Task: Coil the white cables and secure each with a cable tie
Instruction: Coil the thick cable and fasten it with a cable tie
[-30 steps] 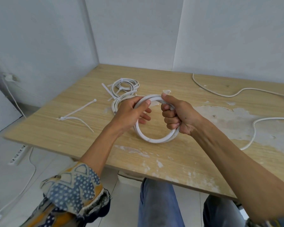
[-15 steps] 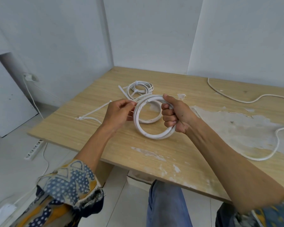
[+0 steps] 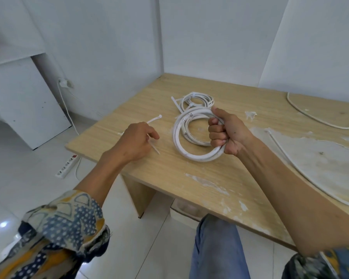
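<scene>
Table: wooden, with worn, paint-marked patches; it carries all the task's things.
Loose cables: one runs along the table's 2 o'clock corner, another lies on the worn patch at 3 o'clock; both uncoiled, work left for later.
Held coil: just left of the table's middle, its lower arc near or on the wood; several turns, one cut end showing at the coil's 11 o'clock.
Tied coil: at 12 o'clock from the held coil, apparently bound with a tie.
Right hand: grip closed in a fist round the coil's 3 o'clock side; keep it tight so the turns stay stacked.
Left hand: grip pinched on a cable tie at 9 o'clock from the coil.
Spare tie: on the wood just beyond the left hand.
Step, as I judge it: fetch the tie, pass its tail through the coil's opening, thread the head, cinch near the cut end.
</scene>
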